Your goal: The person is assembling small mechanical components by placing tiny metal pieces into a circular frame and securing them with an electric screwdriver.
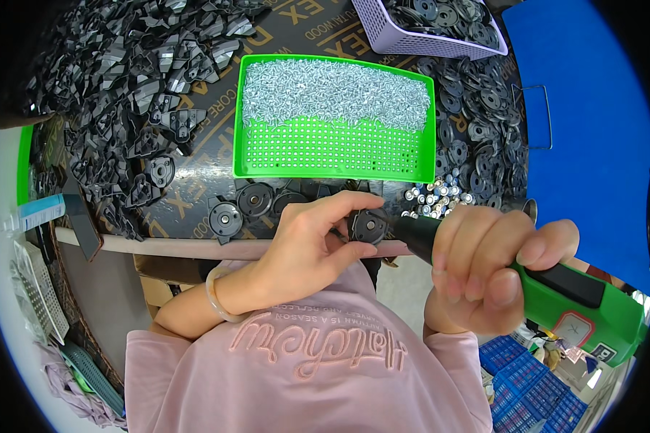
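Dark tabletop (gold-lettered), black parts heaped left, green basket, lilac basket, dark discs right, silvery pieces.

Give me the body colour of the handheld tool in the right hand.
The handheld tool is green with black parts, best seen in the head view.

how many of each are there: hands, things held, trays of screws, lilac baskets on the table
Bare left hand and bare right hand: 2
Green-and-black handheld power tool: 1
Round black part with silver centre: 1
Green perforated plastic tray of silver screws: 1
Lilac plastic basket: 1
Total: 6
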`<state>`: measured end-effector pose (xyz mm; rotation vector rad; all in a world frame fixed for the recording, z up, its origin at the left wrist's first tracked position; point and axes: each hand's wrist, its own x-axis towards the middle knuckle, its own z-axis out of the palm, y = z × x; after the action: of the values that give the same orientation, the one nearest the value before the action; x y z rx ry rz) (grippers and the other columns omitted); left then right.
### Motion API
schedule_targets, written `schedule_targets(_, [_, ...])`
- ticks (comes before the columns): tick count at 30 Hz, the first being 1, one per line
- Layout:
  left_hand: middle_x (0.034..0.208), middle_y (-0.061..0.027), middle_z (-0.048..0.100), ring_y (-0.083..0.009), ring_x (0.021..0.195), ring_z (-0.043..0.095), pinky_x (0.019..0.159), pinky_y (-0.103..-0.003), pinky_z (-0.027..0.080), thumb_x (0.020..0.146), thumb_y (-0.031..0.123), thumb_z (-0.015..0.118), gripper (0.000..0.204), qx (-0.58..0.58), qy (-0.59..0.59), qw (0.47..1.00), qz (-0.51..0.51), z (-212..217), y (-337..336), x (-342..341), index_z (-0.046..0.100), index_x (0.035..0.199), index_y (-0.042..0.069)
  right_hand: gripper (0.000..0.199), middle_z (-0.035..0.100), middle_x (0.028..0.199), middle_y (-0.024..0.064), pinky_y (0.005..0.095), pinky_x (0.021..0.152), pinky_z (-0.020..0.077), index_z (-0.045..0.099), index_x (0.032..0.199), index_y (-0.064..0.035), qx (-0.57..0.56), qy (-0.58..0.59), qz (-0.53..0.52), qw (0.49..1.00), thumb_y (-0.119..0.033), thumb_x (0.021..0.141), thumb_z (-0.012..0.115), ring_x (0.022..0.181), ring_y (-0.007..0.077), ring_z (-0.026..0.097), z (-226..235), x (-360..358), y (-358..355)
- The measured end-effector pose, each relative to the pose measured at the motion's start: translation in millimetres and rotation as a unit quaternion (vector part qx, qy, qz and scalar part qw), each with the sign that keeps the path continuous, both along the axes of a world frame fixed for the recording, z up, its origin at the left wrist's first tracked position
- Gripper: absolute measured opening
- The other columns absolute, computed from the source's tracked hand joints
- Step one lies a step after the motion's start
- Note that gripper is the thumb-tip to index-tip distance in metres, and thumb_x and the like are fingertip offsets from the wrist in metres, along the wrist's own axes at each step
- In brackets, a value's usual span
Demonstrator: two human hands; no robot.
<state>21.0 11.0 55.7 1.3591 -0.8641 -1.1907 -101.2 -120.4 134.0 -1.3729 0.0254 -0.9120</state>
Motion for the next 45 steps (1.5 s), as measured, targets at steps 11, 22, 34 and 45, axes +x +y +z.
schedule_targets(11, [0.089,-0.0063,0.067,-0.0079,0.078,0.064,0.065,-0.023,0.054,0.08,-0.009,0.072,0.051,-0.031,-0.064,0.997,-0.014,0,-3,0,0.058,0.129,-0.002,0.026,0.053,0.069,0.0032,0.0297,0.051,0.0425,0.046,0.11,-0.009,0.011,-0.016,-0.022,1.0,-0.009,0.094,0.066,0.053,0.013,0.05,-7,-3,4])
schedule_targets(22, [0.09,-0.0048,0.065,-0.008,0.073,0.06,0.063,-0.023,0.056,0.079,-0.006,0.076,0.052,-0.037,0.038,0.996,0.069,-7,-4,-1,0.058,0.127,0.0,0.033,0.049,0.063,0.0044,0.0311,0.048,0.0427,0.042,0.113,-0.0034,-0.007,-0.003,-0.227,0.974,0.0,0.089,0.064,0.047,0.0146,0.047,-55,11,-43])
schedule_targets(34, [0.102,-0.0068,0.066,-0.0087,0.081,0.063,0.068,-0.023,0.055,0.079,-0.008,0.076,0.052,-0.056,0.061,0.993,0.085,-13,-2,1,0.058,0.127,0.001,0.03,0.049,0.06,0.0043,0.0302,0.046,0.0424,0.043,0.112,-0.0021,-0.023,-0.013,-0.217,0.976,0.005,0.089,0.059,0.045,0.0126,0.045,-64,18,-49])
schedule_targets(45, [0.093,-0.0049,0.067,-0.0067,0.076,0.062,0.066,-0.021,0.052,0.078,-0.011,0.075,0.052,-0.032,0.03,0.997,0.069,-9,-5,1,0.059,0.126,0.0,0.034,0.052,0.07,0.0018,0.0313,0.049,0.0449,0.042,0.121,-0.012,0.033,-0.059,-0.032,0.997,-0.014,0.096,0.065,0.051,0.0138,0.048,4,-20,-16])
